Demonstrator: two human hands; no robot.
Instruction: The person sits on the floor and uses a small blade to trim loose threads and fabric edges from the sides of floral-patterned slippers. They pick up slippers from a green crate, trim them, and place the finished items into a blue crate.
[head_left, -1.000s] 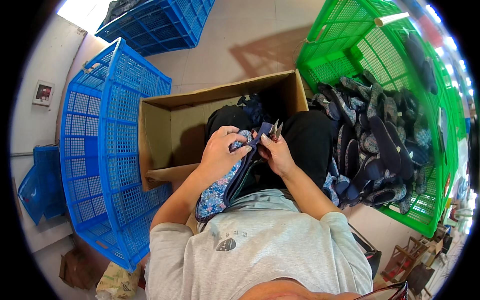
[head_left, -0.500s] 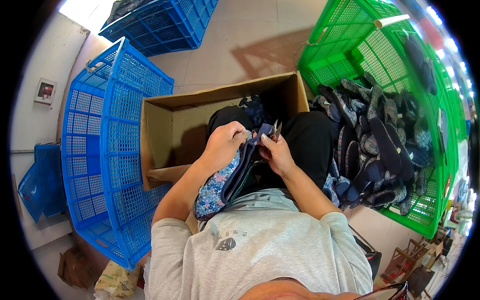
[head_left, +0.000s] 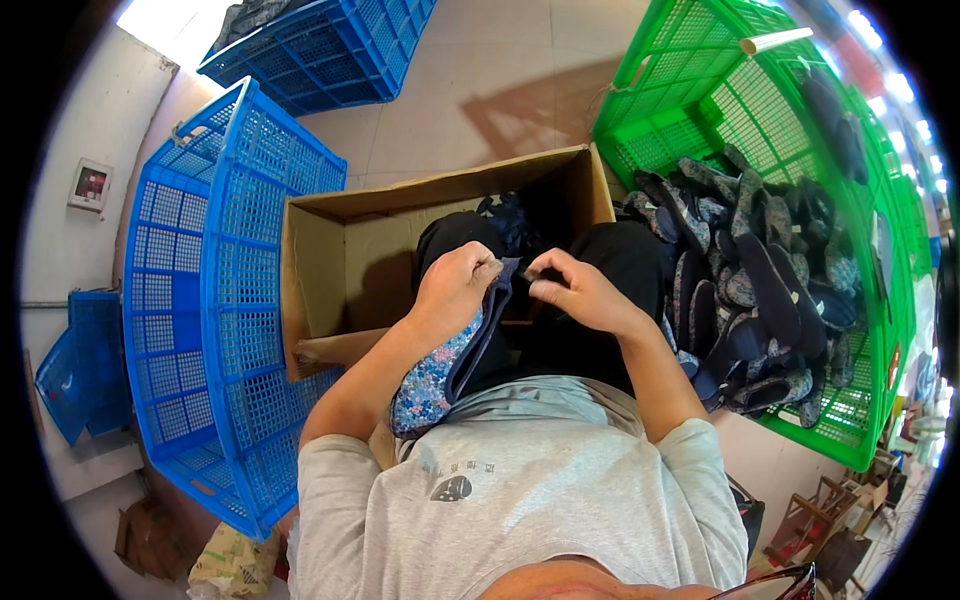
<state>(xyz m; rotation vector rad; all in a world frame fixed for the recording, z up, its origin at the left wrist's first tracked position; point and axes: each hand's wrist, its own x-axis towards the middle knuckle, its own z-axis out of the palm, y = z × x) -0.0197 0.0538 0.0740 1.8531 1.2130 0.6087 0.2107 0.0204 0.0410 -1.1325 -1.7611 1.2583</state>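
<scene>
My left hand (head_left: pixel 455 285) pinches the end of a blue floral fabric slipper (head_left: pixel 432 375) with navy edging. The slipper's other end rests against my shirt, and a small navy flap (head_left: pixel 508 268) sticks up beside my fingers. My right hand (head_left: pixel 592 292) is just right of that flap, apart from it, thumb and forefinger curled toward each other. Whatever sits inside its curled fingers is hidden; no scissor blades show clearly. Beneath both hands are my dark-trousered legs, reaching into an open cardboard box (head_left: pixel 345 245). Dark fabric pieces (head_left: pixel 510 222) lie in the box between my knees.
On the right, a green mesh crate (head_left: pixel 690 60) holds a heap of floral and navy slippers (head_left: pixel 765 285). A tall blue mesh crate (head_left: pixel 245 300) stands close on the left. Another blue crate (head_left: pixel 330 55) is farther back. A printed bag (head_left: pixel 235 565) lies at lower left.
My right hand has drawn away to the right from the slipper's end. The scissors whose blades pointed up by its thumb no longer show. My left hand still grips the slipper.
</scene>
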